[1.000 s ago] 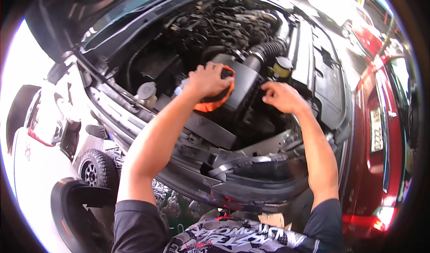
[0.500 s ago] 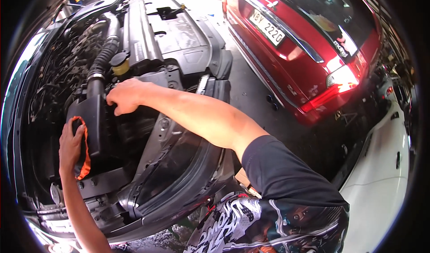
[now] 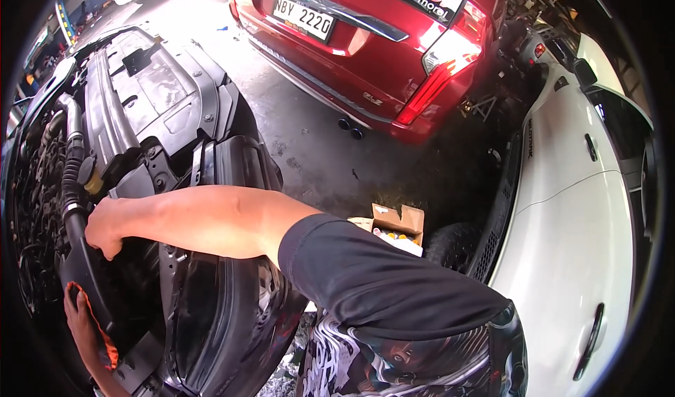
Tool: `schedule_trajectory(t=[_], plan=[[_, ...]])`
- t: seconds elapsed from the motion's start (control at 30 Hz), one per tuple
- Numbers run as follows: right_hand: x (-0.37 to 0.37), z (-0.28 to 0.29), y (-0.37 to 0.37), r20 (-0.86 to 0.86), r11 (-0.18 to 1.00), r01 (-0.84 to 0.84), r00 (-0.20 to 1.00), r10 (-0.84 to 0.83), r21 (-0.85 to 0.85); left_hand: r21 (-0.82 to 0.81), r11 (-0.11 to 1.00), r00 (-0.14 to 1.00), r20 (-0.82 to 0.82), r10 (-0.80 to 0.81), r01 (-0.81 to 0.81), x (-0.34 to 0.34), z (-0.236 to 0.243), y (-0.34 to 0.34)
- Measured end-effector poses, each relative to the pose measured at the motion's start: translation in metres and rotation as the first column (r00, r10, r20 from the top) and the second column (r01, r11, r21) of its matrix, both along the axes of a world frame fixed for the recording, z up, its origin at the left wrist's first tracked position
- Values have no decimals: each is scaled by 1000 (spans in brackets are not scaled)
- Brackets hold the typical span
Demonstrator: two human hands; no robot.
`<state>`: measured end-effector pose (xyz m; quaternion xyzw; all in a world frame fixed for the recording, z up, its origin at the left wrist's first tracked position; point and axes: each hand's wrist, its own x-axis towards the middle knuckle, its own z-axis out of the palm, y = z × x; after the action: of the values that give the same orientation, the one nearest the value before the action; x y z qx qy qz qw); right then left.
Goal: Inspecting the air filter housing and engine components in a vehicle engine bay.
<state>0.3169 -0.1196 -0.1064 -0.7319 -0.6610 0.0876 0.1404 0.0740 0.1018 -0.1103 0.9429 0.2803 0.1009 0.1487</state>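
Note:
Over the open engine bay at the left, my right hand point(image 3: 104, 227) reaches across with its fingers curled down at the edge of a black air box point(image 3: 88, 277). Whatever lies under those fingertips is hidden. Lower down, my left hand point(image 3: 86, 330) is closed on a dark part with a wavy orange rim point(image 3: 105, 337), which looks like an air filter, against the near side of the box. A ribbed black intake hose point(image 3: 72, 168) runs up from the box. Beside it stands a yellowish reservoir with a dark cap point(image 3: 90, 175).
The car's black front edge point(image 3: 232, 305) lies between me and the bay. A red car point(image 3: 365, 59) stands behind it, and a white vehicle point(image 3: 562, 207) is at my right. On the floor sits an open carton point(image 3: 397, 228) of small items near a tyre point(image 3: 450, 246).
The view has swung right, so the engine bay sits farther left and the carton and more of the white vehicle show. Both hands stay at the same places on the box and orange-rimmed part.

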Motion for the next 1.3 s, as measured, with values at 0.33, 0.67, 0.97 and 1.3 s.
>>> schedule_trajectory(t=[0.33, 0.67, 0.97, 1.3], plan=[[-3, 15, -11, -69, 990, -137, 988, 139, 39, 45, 997, 996, -53, 70, -68, 11, 49, -82], [0, 1, -2, -276, 993, -114, 954, 117, 27, 56, 929, 926, -77, 369, -366, 17, 23, -68], [6, -15, 7, -289, 994, -102, 953, 85, -44, 131, 903, 907, -46, 419, -410, 28, 1, -63], [21, -8, 1, -299, 994, -70, 953, 43, -80, 99, 952, 945, -131, 300, -288, 22, 30, -78]])
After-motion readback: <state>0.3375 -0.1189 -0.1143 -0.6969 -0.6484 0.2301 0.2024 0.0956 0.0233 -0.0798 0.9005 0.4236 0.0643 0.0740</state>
